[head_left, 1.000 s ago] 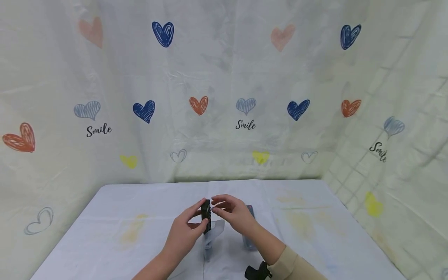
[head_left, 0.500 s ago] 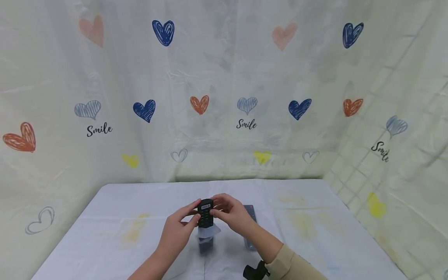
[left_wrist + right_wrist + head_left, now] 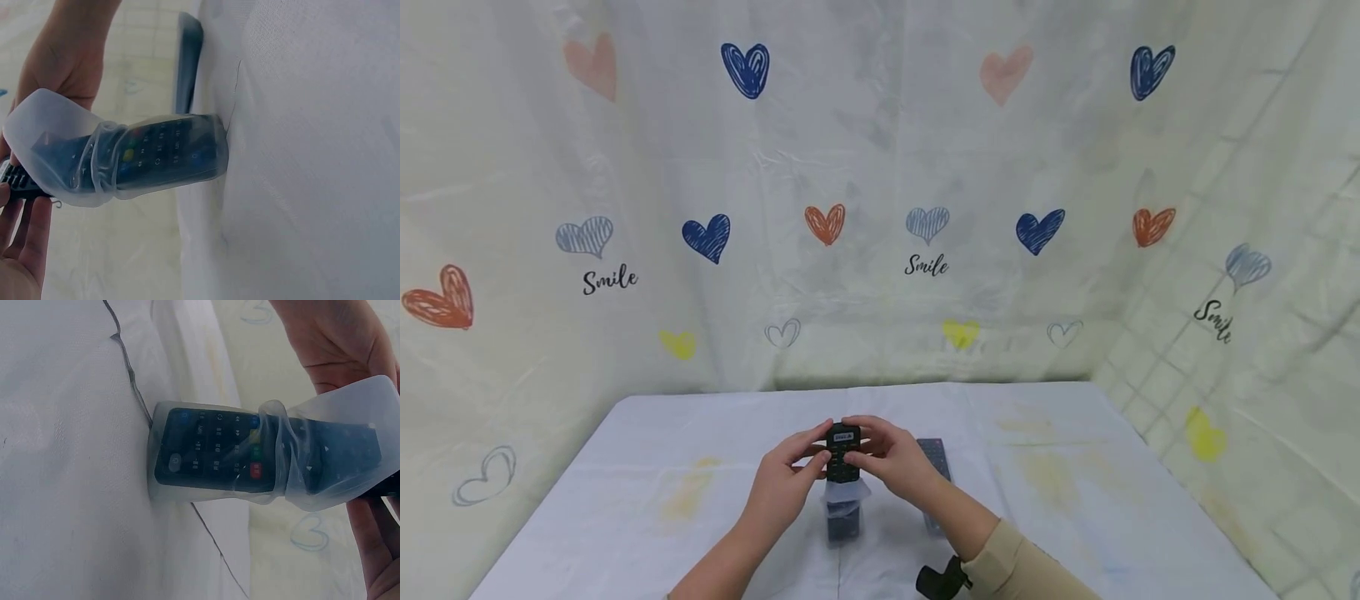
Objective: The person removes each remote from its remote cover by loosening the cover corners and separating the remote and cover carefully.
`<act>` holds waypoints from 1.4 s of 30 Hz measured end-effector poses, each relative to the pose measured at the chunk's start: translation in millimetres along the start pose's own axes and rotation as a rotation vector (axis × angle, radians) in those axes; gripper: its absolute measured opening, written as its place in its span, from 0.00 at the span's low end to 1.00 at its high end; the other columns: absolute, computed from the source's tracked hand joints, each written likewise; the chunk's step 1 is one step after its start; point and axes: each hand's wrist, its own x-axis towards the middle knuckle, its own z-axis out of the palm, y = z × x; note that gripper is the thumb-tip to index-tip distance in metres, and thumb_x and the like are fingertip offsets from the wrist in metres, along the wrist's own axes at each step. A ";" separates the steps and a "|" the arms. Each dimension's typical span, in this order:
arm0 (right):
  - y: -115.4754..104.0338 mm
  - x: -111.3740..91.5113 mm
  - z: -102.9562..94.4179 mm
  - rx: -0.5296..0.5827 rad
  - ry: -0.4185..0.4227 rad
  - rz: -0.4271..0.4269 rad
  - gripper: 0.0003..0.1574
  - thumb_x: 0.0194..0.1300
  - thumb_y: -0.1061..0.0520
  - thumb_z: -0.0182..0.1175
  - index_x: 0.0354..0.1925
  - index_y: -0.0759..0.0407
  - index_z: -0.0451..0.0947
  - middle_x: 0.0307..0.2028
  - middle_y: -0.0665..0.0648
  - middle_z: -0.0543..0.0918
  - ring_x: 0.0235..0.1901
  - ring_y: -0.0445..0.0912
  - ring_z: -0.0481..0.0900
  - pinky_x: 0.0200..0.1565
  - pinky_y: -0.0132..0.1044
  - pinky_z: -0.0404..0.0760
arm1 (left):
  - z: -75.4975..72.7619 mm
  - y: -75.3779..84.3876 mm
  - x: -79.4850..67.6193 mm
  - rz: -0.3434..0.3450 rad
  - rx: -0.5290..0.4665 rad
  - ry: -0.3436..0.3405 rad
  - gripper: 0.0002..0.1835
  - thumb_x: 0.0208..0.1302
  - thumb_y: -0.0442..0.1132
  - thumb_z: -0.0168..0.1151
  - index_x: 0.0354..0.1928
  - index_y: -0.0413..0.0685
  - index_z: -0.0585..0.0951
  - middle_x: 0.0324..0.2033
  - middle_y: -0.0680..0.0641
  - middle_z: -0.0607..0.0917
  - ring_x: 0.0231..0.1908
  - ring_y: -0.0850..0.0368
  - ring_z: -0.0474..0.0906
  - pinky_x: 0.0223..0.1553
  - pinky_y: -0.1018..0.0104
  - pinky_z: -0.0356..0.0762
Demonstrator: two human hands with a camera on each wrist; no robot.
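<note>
A black remote control [image 3: 842,454] stands upright between both hands, its button face toward the head camera. A translucent plastic sleeve [image 3: 175,156] covers its lower part, bunched into folds around the middle, with a wide loose flap above. My left hand [image 3: 780,483] pinches the remote's left edge near the top, thumb on the front. From the other side my right hand [image 3: 898,458] holds the right edge, thumb over the buttons. In the right wrist view the sleeved end of the remote [image 3: 212,450] is close at the tabletop, with coloured buttons showing through the plastic.
A second remote control [image 3: 936,460] lies on the white-covered table [image 3: 715,467], partly behind the right forearm. A black device [image 3: 942,578] sits by the right sleeve cuff. Behind the table hangs a curtain [image 3: 865,300] printed with hearts.
The remote control has turned from edge-on to face the head camera. My right hand, apart from it a second ago, has moved left and now grips its right edge.
</note>
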 end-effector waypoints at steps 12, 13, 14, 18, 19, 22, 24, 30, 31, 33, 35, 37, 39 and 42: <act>-3.2 2.6 -0.4 -0.033 0.042 0.004 0.28 0.65 0.56 0.67 0.63 0.47 0.76 0.49 0.58 0.84 0.44 0.49 0.86 0.44 0.39 0.85 | -0.2 1.8 5.4 -0.029 -0.034 -0.012 0.22 0.66 0.38 0.67 0.61 0.65 0.81 0.56 0.51 0.82 0.51 0.53 0.82 0.40 0.68 0.84; -3.8 2.6 -0.8 -0.028 0.045 0.005 0.28 0.65 0.56 0.67 0.63 0.46 0.76 0.49 0.57 0.84 0.45 0.48 0.86 0.44 0.39 0.85 | -0.2 2.5 5.8 -0.030 -0.039 -0.013 0.22 0.66 0.38 0.67 0.61 0.64 0.81 0.56 0.51 0.81 0.51 0.53 0.82 0.41 0.68 0.84; -4.0 2.7 -1.1 -0.028 0.047 0.003 0.28 0.65 0.56 0.67 0.63 0.47 0.76 0.49 0.57 0.84 0.45 0.49 0.86 0.44 0.40 0.85 | -0.2 3.1 6.2 -0.031 -0.044 -0.015 0.22 0.66 0.38 0.66 0.61 0.64 0.81 0.57 0.51 0.81 0.51 0.53 0.82 0.41 0.68 0.84; -4.1 2.8 -2.4 -0.027 0.053 0.004 0.28 0.65 0.57 0.67 0.63 0.47 0.77 0.49 0.58 0.84 0.44 0.49 0.86 0.44 0.41 0.85 | -0.1 3.6 7.4 -0.037 -0.055 -0.028 0.22 0.66 0.38 0.66 0.62 0.64 0.80 0.57 0.49 0.81 0.51 0.52 0.81 0.41 0.68 0.84; -4.1 2.8 -2.8 -0.029 0.053 0.004 0.28 0.65 0.57 0.67 0.63 0.48 0.77 0.49 0.58 0.84 0.44 0.50 0.86 0.43 0.41 0.85 | -0.1 3.2 7.5 -0.039 -0.053 -0.030 0.23 0.66 0.38 0.66 0.62 0.64 0.80 0.57 0.49 0.81 0.51 0.52 0.81 0.41 0.67 0.84; -5.3 2.8 -4.4 -0.027 0.058 0.010 0.27 0.65 0.56 0.67 0.63 0.48 0.77 0.49 0.59 0.84 0.44 0.50 0.86 0.44 0.41 0.85 | -0.5 1.8 7.0 -0.051 -0.059 -0.036 0.23 0.67 0.39 0.66 0.63 0.63 0.79 0.56 0.48 0.82 0.50 0.53 0.82 0.41 0.67 0.84; -6.6 3.1 -6.6 -0.022 0.071 0.021 0.28 0.65 0.55 0.67 0.62 0.47 0.77 0.49 0.59 0.84 0.43 0.49 0.86 0.44 0.41 0.85 | -1.1 0.2 5.7 -0.064 -0.078 -0.042 0.23 0.67 0.38 0.66 0.64 0.59 0.79 0.55 0.46 0.82 0.49 0.52 0.82 0.41 0.66 0.84; -14.5 6.8 -21.3 0.004 0.161 0.039 0.30 0.63 0.58 0.69 0.63 0.48 0.77 0.48 0.60 0.85 0.43 0.50 0.86 0.43 0.42 0.85 | -3.5 -7.5 0.3 -0.119 -0.082 -0.105 0.21 0.68 0.39 0.64 0.62 0.52 0.80 0.53 0.41 0.83 0.48 0.52 0.83 0.41 0.65 0.84; -16.2 7.5 -24.4 0.013 0.179 0.039 0.30 0.62 0.59 0.69 0.63 0.49 0.77 0.48 0.61 0.85 0.43 0.50 0.86 0.43 0.42 0.85 | -3.9 -8.8 -0.5 -0.126 -0.065 -0.120 0.20 0.68 0.39 0.64 0.61 0.52 0.80 0.53 0.42 0.83 0.47 0.51 0.83 0.41 0.65 0.84; -19.9 8.5 -30.6 0.049 0.211 0.031 0.31 0.62 0.60 0.69 0.63 0.51 0.76 0.49 0.63 0.84 0.43 0.51 0.86 0.43 0.43 0.86 | -4.6 -11.3 -2.6 -0.139 -0.017 -0.151 0.20 0.68 0.41 0.65 0.61 0.54 0.81 0.52 0.44 0.84 0.46 0.52 0.84 0.42 0.65 0.84; -22.8 9.5 -36.6 0.080 0.243 0.026 0.31 0.62 0.62 0.69 0.63 0.52 0.75 0.49 0.64 0.84 0.43 0.52 0.86 0.43 0.42 0.86 | -4.6 -13.4 -5.0 -0.149 0.029 -0.178 0.20 0.67 0.43 0.66 0.60 0.55 0.81 0.51 0.46 0.84 0.45 0.52 0.84 0.41 0.65 0.83; -25.0 10.4 -41.9 0.111 0.276 0.018 0.31 0.63 0.63 0.68 0.64 0.53 0.75 0.50 0.65 0.83 0.44 0.53 0.86 0.43 0.42 0.86 | -3.5 -14.7 -7.8 -0.149 0.056 -0.201 0.20 0.66 0.43 0.67 0.60 0.55 0.81 0.50 0.46 0.84 0.44 0.53 0.84 0.41 0.65 0.83; -26.7 11.6 -46.3 0.131 0.305 0.013 0.31 0.63 0.64 0.67 0.64 0.53 0.75 0.50 0.66 0.82 0.44 0.53 0.86 0.42 0.42 0.86 | -1.0 -15.2 -10.2 -0.154 0.077 -0.218 0.21 0.65 0.42 0.68 0.60 0.55 0.82 0.48 0.48 0.84 0.44 0.54 0.84 0.40 0.65 0.83; -30.0 12.6 -49.7 0.151 0.337 0.019 0.32 0.63 0.65 0.67 0.64 0.53 0.74 0.51 0.66 0.82 0.45 0.53 0.86 0.42 0.42 0.86 | 4.6 -15.5 -11.6 -0.151 0.089 -0.223 0.22 0.64 0.40 0.69 0.60 0.53 0.82 0.45 0.48 0.85 0.42 0.55 0.84 0.39 0.66 0.84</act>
